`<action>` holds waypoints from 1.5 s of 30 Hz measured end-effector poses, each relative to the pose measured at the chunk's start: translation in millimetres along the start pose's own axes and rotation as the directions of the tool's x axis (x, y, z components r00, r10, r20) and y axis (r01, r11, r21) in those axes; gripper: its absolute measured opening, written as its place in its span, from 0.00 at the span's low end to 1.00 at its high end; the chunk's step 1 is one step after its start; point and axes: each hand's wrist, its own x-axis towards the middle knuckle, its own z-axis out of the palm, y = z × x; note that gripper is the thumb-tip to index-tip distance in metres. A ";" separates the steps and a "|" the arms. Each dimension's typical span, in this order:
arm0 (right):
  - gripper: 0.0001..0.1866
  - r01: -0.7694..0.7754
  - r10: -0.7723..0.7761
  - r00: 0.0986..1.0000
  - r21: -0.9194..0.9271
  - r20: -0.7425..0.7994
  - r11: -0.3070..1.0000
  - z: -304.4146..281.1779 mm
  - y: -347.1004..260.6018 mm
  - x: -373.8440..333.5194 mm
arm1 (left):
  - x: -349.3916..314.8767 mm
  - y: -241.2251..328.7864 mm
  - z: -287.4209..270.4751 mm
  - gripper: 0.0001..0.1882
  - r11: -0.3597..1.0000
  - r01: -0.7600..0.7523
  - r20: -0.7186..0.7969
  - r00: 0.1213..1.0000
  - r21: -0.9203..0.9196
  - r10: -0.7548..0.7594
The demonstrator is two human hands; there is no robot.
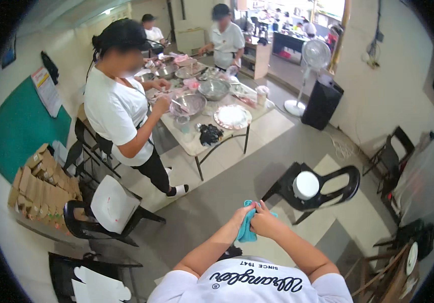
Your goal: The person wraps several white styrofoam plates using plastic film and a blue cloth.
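Note:
A turquoise cloth is bunched between my two hands, in front of my chest. My left hand is closed on its left side, and my right hand grips it from the right. The fingers of both hands meet near the top of the cloth, and a small corner sticks out past my right hand. Part of the cloth is hidden behind the fingers. Beyond my hands, to the right, a white round tub stands on a black plastic chair.
Ahead is a long table with metal bowls, a white-filled plate and a black plastic bag. A person works at its left side; others stand farther back. A fan and black speaker stand right.

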 end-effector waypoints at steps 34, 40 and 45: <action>0.17 0.112 0.076 0.993 0.956 -0.095 -0.271 23.2 -34.2 186.5 | -63.8 42.3 8.8 0.35 0.358 -0.934 -0.549 0.300 -0.002 0.780; 0.18 0.018 0.032 0.999 0.964 -0.028 0.265 20.3 -97.4 179.3 | -115.4 -2.9 -36.1 0.36 0.469 -0.836 -0.531 0.271 0.284 0.803; 0.23 0.163 -0.124 0.984 0.942 -0.131 0.293 31.0 -150.3 213.8 | -199.1 -1.8 -66.2 0.34 0.513 -0.592 -0.613 0.042 0.621 0.789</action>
